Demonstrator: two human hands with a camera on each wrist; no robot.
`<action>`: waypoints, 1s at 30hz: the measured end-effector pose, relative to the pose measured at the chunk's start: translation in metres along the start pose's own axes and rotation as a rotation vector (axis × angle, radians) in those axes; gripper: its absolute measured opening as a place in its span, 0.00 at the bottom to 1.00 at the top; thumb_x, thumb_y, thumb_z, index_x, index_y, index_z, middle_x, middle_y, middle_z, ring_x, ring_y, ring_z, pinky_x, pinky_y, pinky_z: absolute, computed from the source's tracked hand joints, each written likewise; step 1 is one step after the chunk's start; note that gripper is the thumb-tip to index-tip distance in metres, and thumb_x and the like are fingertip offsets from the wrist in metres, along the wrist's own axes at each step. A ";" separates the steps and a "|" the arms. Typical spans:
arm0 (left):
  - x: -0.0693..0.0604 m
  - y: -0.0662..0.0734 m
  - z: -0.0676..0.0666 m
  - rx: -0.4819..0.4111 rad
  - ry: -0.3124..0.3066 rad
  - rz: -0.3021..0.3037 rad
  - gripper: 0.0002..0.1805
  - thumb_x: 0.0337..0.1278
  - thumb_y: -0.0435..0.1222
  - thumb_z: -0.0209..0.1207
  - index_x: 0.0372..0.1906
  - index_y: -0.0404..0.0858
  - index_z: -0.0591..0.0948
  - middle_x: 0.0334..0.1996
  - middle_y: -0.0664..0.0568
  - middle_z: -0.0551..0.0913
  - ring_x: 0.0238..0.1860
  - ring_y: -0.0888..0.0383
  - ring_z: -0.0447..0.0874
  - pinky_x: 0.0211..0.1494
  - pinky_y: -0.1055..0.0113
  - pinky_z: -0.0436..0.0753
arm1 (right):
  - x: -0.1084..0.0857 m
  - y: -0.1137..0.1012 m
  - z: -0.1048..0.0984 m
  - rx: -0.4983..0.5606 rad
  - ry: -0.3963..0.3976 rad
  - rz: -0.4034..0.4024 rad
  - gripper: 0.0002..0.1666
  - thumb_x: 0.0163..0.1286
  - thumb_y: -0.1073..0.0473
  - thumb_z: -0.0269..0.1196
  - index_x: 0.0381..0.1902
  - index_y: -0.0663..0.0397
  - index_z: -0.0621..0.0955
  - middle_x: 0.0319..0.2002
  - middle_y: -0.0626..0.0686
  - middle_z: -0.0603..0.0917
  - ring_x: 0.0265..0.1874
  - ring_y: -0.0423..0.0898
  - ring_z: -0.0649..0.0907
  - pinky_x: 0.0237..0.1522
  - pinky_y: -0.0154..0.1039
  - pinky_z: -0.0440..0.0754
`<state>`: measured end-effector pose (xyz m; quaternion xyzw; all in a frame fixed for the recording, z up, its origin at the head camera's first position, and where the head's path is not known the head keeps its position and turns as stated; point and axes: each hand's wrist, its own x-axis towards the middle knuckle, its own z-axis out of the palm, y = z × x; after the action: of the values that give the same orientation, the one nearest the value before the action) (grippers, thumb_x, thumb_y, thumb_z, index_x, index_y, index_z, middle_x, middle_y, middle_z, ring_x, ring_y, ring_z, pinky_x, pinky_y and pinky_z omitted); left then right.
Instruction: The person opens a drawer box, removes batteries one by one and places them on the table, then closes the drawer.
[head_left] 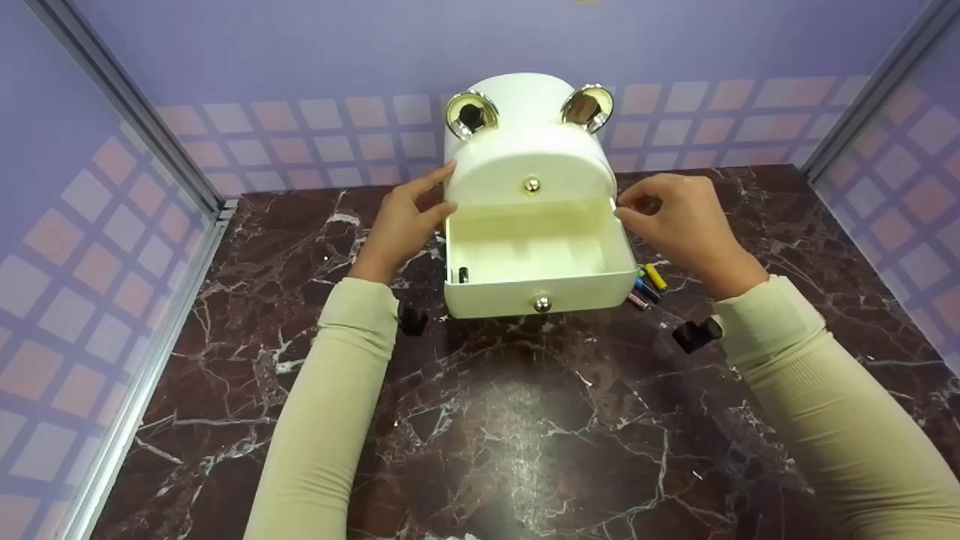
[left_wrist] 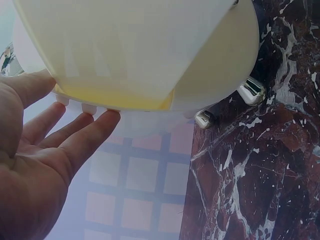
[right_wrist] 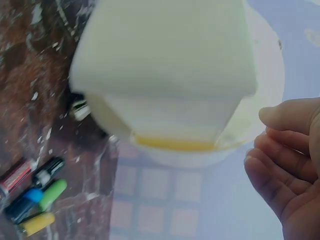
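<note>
A cream-white storage box (head_left: 529, 142) with a rounded top and gold ear-like discs stands at the back of the table. Its lower drawer (head_left: 495, 297) is pulled out. One small black cylinder, like a battery, (head_left: 463, 275) is in the drawer's front left corner. With fingers spread, my left hand (head_left: 409, 217) touches the box's left side; the left wrist view shows thumb and fingertips at its edge. My right hand (head_left: 679, 217) is at the right side, fingers loosely bent. In the right wrist view, nothing shows between its thumb and fingers.
Several small coloured cylinders, like batteries, lie right of the drawer, among them a yellow one (head_left: 655, 277), a green one (right_wrist: 52, 195) and a red one (right_wrist: 17, 176). The dark marble-patterned table (head_left: 517, 420) meets a lilac back wall (head_left: 300, 45) with pink and white squares.
</note>
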<state>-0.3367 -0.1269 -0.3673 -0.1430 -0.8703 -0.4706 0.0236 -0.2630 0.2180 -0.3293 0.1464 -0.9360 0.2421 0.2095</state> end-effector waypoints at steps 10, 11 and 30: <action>0.000 0.003 0.000 -0.003 -0.010 -0.027 0.31 0.60 0.42 0.63 0.63 0.75 0.68 0.71 0.57 0.66 0.73 0.54 0.61 0.79 0.53 0.55 | 0.012 -0.029 -0.002 0.044 -0.136 -0.087 0.12 0.60 0.57 0.69 0.38 0.59 0.87 0.34 0.57 0.88 0.31 0.50 0.86 0.36 0.43 0.85; 0.000 0.003 0.000 -0.004 -0.009 -0.029 0.32 0.60 0.42 0.63 0.63 0.75 0.68 0.71 0.57 0.66 0.73 0.54 0.61 0.79 0.53 0.55 | 0.013 -0.031 -0.001 0.044 -0.156 -0.091 0.12 0.60 0.58 0.69 0.38 0.59 0.87 0.34 0.57 0.88 0.32 0.50 0.86 0.37 0.44 0.85; -0.003 0.004 0.001 0.008 0.006 0.018 0.31 0.60 0.42 0.63 0.66 0.68 0.69 0.70 0.56 0.69 0.72 0.54 0.64 0.79 0.54 0.56 | 0.030 -0.041 0.011 0.004 -0.619 -0.079 0.18 0.49 0.57 0.76 0.41 0.54 0.88 0.37 0.54 0.89 0.36 0.47 0.86 0.43 0.44 0.83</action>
<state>-0.3328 -0.1249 -0.3649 -0.1491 -0.8708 -0.4673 0.0312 -0.2771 0.1727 -0.3087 0.2496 -0.9484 0.1798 -0.0765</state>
